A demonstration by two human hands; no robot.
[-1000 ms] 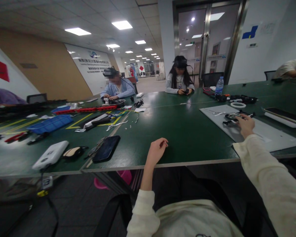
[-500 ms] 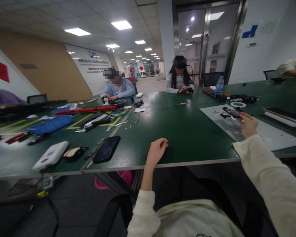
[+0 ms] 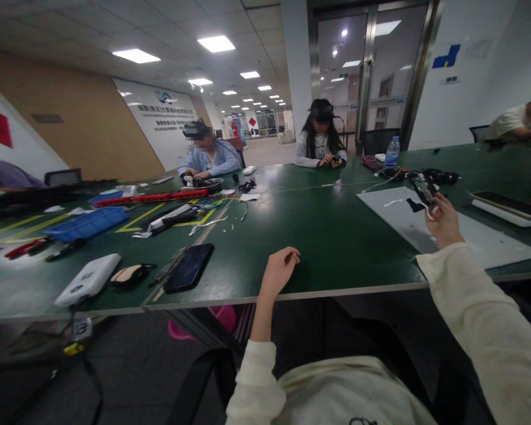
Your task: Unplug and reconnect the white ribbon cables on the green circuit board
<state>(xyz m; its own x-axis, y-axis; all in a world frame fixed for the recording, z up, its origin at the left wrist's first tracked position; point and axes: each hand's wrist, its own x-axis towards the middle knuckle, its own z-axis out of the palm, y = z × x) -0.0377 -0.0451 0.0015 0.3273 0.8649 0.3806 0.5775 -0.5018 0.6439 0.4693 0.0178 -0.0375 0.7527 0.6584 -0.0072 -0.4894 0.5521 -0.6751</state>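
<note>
My right hand [image 3: 445, 221] pinches the near end of a circuit board [image 3: 422, 186], which it holds tilted up above a pale grey mat [image 3: 491, 242]. Small parts on the board are too blurred to make out. Beneath it, a black strip [image 3: 415, 205] and a white strip [image 3: 393, 202] lie on the mat. My left hand [image 3: 281, 268] rests on its side near the table's front edge, fingers loosely curled in, with nothing seen in them.
A phone [image 3: 189, 267], glasses [image 3: 171, 268] and a white power bank [image 3: 88, 279] lie to the left. Further back are a blue tray [image 3: 91, 224] and two seated people. A water bottle [image 3: 392, 151] and a phone-like slab [image 3: 511, 208] are at the right.
My right hand has lifted and turned the circuit board from nearly flat to steeply tilted, uncovering the strips on the mat. My left hand stays where it was.
</note>
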